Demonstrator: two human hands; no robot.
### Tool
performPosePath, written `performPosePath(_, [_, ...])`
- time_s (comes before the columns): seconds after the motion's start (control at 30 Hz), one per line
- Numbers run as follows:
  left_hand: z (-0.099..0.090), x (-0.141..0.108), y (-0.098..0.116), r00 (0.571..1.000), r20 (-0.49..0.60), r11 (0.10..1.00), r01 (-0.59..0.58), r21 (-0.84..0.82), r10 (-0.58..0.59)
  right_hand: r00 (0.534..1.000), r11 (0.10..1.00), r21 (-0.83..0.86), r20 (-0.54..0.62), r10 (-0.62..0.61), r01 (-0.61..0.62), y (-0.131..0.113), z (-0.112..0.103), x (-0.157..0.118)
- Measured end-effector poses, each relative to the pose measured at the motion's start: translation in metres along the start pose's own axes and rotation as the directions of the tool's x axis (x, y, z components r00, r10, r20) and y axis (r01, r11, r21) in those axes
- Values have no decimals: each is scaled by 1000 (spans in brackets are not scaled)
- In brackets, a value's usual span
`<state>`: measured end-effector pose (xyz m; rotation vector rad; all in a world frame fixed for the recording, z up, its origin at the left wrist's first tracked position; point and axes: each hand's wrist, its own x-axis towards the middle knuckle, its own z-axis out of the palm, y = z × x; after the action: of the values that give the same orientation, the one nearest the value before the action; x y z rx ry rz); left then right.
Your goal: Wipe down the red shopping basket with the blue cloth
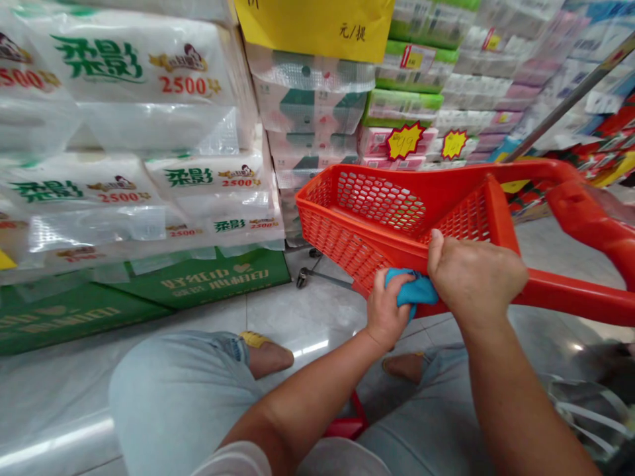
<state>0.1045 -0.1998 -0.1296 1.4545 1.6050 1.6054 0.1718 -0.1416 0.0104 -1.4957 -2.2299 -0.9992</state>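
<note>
A red plastic shopping cart (377,231) with perforated basket walls stands in front of me, its inside partly visible. My left hand (389,307) is closed around a bright blue cloth (415,291), which it presses against the outer side of the basket just below the rim. Fingers of my right hand (479,274) wrap over the rim beside it, with the thumb pointing up. Part of the cloth is hidden behind my left fingers, and the right fingertips are out of sight.
Wrapped tissue packs (99,73) are stacked on the left above a green printed base (218,281). A yellow sign (317,26) hangs in front of more packs. A metal pole (565,102) slants behind the cart. My seated legs (183,396) flank the grey tiled floor.
</note>
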Motion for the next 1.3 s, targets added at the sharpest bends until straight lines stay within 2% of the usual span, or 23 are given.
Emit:
performPosePath(0.07, [0, 7, 5, 998, -69, 1000, 3, -25, -4, 1000, 1000, 1, -6, -3, 3, -1, 0, 0])
performPosePath(0.13, [2, 5, 3, 998, 13, 998, -59, 6, 59, 1000, 1000, 3, -21, 14, -14, -2, 0, 0])
performPosePath(0.2, [2, -4, -6, 984, 142, 992, -117, 55, 109, 998, 1000, -2, -50, 31, -31, -4, 0, -1])
performPosePath(0.27, [-5, -14, -17, 969, 214, 987, -141, 83, 120, 996, 1000, -12, -81, 20, -21, -4, 0, -2])
performPosePath(0.33, [-17, -18, -20, 970, 204, 984, -155, 89, 134, 995, 1000, -20, -99, 11, -13, -3, -1, -4])
performPosePath(0.37, [-25, -15, -18, 976, 160, 982, -163, 93, 147, 995, 1000, -19, -101, 6, -8, -2, 0, -5])
performPosePath(0.47, [-49, 13, 3, 977, -34, 963, -201, 178, 210, 995, 1000, 13, -99, -21, 22, 2, 0, -8])
performPosePath(0.5, [-56, 27, 11, 968, -52, 944, -229, 238, 247, 994, 999, 23, -101, -33, 35, 3, 0, -9])
performPosePath(0.57, [-71, 53, 21, 941, 8, 877, -318, 359, 338, 991, 998, 21, -121, -55, 58, 5, 1, -11])
performPosePath(0.67, [-92, 78, 19, 918, 119, 791, -388, 473, 379, 977, 995, -16, -186, -103, 102, 8, 2, -12])
performPosePath(0.77, [-118, 88, 4, 944, 87, 749, -307, 588, 319, 966, 990, -26, -215, -142, 140, 13, 3, -13])
performPosePath(0.87, [-149, 96, -7, 979, -31, 684, -119, 719, 203, 963, 984, -8, -205, -177, 179, 22, 6, -14])
performPosePath(0.93, [-169, 102, -9, 988, -82, 635, -18, 772, 128, 959, 981, 14, -216, -184, 191, 29, 9, -15])
performPosePath(1.03, [-192, 112, -8, 990, -126, 597, 63, 800, 63, 948, 977, 67, -265, -177, 201, 41, 16, -14])
performPosePath(1.13, [-200, 114, -6, 984, -179, 593, 130, 795, 25, 923, 968, 81, -330, -199, 238, 53, 24, -14])
performPosePath(1.2, [-196, 109, -5, 977, -211, 601, 167, 782, 4, 925, 971, 73, -329, -192, 228, 59, 29, -15])
performPosePath(1.23, [-192, 105, -4, 980, -198, 604, 153, 782, 9, 934, 975, 72, -311, -179, 210, 61, 31, -16])
performPosePath(1.3, [-182, 96, -2, 994, -88, 605, 33, 795, 61, 954, 984, 71, -267, -137, 161, 65, 33, -18])
